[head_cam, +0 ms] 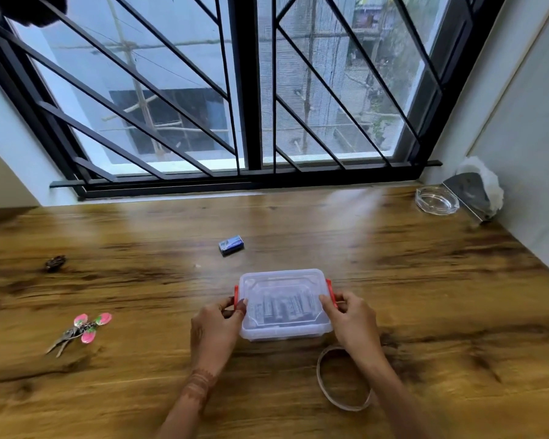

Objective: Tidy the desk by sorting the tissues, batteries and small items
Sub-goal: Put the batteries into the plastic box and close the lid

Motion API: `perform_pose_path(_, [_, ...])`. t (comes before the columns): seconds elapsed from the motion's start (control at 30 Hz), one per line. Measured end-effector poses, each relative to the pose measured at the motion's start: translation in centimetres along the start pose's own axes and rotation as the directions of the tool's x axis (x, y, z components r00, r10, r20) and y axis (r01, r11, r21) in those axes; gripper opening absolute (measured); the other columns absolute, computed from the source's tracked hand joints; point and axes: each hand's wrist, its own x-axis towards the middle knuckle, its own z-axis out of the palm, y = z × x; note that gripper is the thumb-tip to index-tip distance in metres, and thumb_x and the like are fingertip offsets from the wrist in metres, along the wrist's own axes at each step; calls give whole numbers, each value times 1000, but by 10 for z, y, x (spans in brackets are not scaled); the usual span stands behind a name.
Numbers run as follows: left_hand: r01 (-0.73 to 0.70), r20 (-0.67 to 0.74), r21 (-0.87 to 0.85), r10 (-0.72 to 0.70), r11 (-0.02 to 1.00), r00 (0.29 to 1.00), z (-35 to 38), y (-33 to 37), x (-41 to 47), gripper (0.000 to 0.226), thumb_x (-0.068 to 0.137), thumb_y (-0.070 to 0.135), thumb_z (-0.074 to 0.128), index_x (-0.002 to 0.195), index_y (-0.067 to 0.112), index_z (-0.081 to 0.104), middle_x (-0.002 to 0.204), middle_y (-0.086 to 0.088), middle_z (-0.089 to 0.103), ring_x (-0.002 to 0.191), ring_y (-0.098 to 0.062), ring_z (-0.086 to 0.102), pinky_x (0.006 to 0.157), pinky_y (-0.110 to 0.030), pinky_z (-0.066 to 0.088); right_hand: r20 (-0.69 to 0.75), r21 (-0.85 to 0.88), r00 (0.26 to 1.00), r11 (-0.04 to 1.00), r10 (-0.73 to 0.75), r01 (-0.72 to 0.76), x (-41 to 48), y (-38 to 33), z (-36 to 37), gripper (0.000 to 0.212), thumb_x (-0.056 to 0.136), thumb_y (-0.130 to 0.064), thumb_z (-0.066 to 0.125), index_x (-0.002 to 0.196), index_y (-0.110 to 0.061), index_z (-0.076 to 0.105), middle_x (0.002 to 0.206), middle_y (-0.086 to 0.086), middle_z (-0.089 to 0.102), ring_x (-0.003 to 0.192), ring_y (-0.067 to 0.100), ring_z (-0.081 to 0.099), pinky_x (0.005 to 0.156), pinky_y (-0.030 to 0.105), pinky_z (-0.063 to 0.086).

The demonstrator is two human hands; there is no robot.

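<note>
A small clear plastic box [284,283] with its lid on and red side clips stands on the wooden desk [425,280]. Several batteries [282,308] lie inside it. My left hand [217,331] grips the box's left clip, and my right hand [352,321] grips the right clip. A small blue box [231,244] lies just beyond the container. A tissue holder [471,194] with white tissue stands in the far right corner.
A bunch of keys with pink tags [81,331] lies at the left. A dark hair clip [55,263] lies farther left. A thin band loop [343,378] lies near my right wrist. A glass ashtray [437,200] sits by the tissue holder. A barred window runs along the back.
</note>
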Motion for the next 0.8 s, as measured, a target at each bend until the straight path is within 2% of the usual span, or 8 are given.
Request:
perform_pose_path(0.17, [5,91,-17,-4,1000,996,-1,4,8,47,83,36,63,122,12,58,108,-6,70,91,-18,66,80,-38,58,50,50,989,988,141,-144,4,-1,-3,20,86,-34,61,94,-16,61,86,-1,67,76,12,65,65,27,55])
perform_pose_path(0.3, [-51,112,-40,55,998,992,1,19,17,44,82,37,64,121,16,60,106,-6,71,88,-18,68,79,-36,57,80,232,968,940,238,-251,2,-3,-14,18,87,-27,62,95,-12,60,81,1,68,68,7,66,46,13,46])
perform_pose_path(0.43, [-97,190,-73,109,993,976,12,43,29,42,82,36,65,120,19,61,104,-6,72,89,-18,67,82,-35,55,106,403,936,846,337,-350,4,-1,-32,17,88,-24,60,97,-10,58,85,8,71,71,17,71,58,32,57])
perform_pose_path(0.5, [-125,242,-102,147,987,959,22,57,34,42,83,36,64,122,20,60,105,-6,72,92,-17,66,85,-38,55,95,475,926,801,365,-364,6,2,-44,15,89,-21,59,96,-7,57,84,9,71,69,17,70,53,30,55])
perform_pose_path(0.57, [-156,303,-142,193,977,933,37,73,36,43,84,33,63,124,19,57,109,-6,70,93,-17,65,87,-36,53,64,537,919,763,389,-360,8,6,-59,13,89,-18,58,94,-6,57,81,9,70,63,14,68,48,27,53])
perform_pose_path(0.67, [-214,389,-211,283,954,876,60,99,35,41,87,26,60,127,18,55,111,-4,68,92,-13,62,84,-26,49,-6,602,903,723,429,-339,13,13,-82,17,88,-17,60,92,-1,57,75,10,68,55,12,66,44,26,52])
perform_pose_path(0.77, [-278,502,-273,383,921,776,87,125,32,39,89,17,57,128,20,54,115,2,66,95,-9,61,80,-18,45,-85,668,872,677,483,-310,19,24,-109,18,87,-15,62,87,1,55,71,12,66,51,13,65,42,27,53])
perform_pose_path(0.8, [-279,545,-297,402,913,736,98,134,31,40,89,14,57,128,21,53,115,5,65,95,-7,61,75,-10,45,-109,685,859,664,501,-300,22,29,-120,18,86,-16,63,84,1,56,70,11,66,54,16,66,44,29,55])
